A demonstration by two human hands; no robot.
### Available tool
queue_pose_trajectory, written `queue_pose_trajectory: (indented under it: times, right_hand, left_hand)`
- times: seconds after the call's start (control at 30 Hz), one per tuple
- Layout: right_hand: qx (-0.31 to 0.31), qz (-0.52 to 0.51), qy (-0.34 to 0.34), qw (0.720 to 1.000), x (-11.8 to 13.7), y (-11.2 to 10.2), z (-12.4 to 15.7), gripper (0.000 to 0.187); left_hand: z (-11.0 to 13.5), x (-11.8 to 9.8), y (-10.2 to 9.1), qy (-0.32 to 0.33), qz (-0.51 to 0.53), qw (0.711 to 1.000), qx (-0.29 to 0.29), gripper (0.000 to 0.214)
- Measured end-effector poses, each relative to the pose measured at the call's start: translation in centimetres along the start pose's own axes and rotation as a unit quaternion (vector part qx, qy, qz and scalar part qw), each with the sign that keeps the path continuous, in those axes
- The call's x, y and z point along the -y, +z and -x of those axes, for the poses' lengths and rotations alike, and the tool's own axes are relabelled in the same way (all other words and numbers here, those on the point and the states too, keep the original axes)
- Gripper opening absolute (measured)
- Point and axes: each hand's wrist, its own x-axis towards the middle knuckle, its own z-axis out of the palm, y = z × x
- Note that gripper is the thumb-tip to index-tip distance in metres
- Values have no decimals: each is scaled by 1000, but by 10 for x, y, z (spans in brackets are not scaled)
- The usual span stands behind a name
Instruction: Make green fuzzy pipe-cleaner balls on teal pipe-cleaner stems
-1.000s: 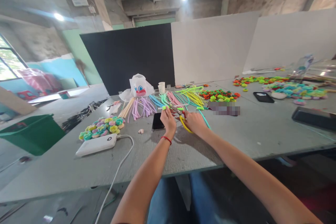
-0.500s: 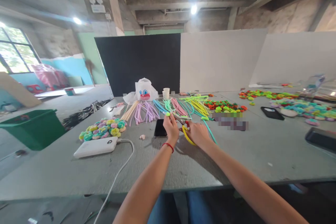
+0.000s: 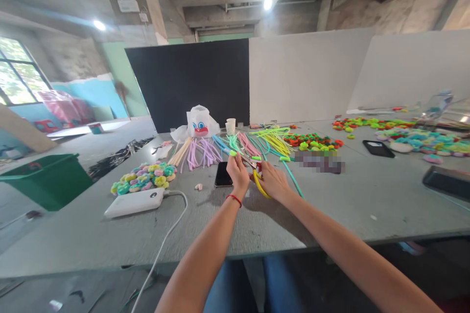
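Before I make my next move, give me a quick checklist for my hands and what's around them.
1. Right hand has a grip on the yellow-handled metal scissors: ok.
2. Left hand holds a small lime-green piece at its fingertips: ok.
3. Blades clear of that hand: cannot tell, they look close.
4. Black rectangular phone well clear of it: not ok, partly hidden behind it.
5. White cable away from both hands: ok, off to their left.

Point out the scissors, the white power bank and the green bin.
Scissors (image 3: 251, 162): head view, on the metal blades.
White power bank (image 3: 134, 203): head view, on the middle of its casing.
Green bin (image 3: 47, 188): head view, on its outer wall.
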Motion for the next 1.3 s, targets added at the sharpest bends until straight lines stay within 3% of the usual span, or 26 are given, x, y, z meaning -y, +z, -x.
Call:
queue_pose_trajectory:
  times: [0.2, 0.63, 0.83, 1.0, 1.1, 1.3]
  right_hand:
    - [4, 38, -5, 999, 1, -4, 0, 36]
    - [11, 59, -22, 998, 7, -5, -4, 45]
    - [-47, 46, 29, 997, -7, -18, -4, 51]
    - [-77, 53, 106, 990, -28, -34, -8, 58]
    - [-56, 79, 151, 984, -40, -37, -13, 62]
    - [51, 99, 195, 975, -57, -26, -17, 55]
  left_hand:
    - [4, -6, -2, 0, 9, 999, 30, 33]
    - [7, -16, -4, -28, 46, 997, 61, 32]
    - [-4, -7, 0, -166, 124, 977, 54, 29]
    - [-16, 4, 2, -241, 146, 958, 55, 31]
    - [-21, 5, 0, -274, 172, 945, 54, 28]
    - [-24, 5, -4, -339, 212, 914, 65, 40]
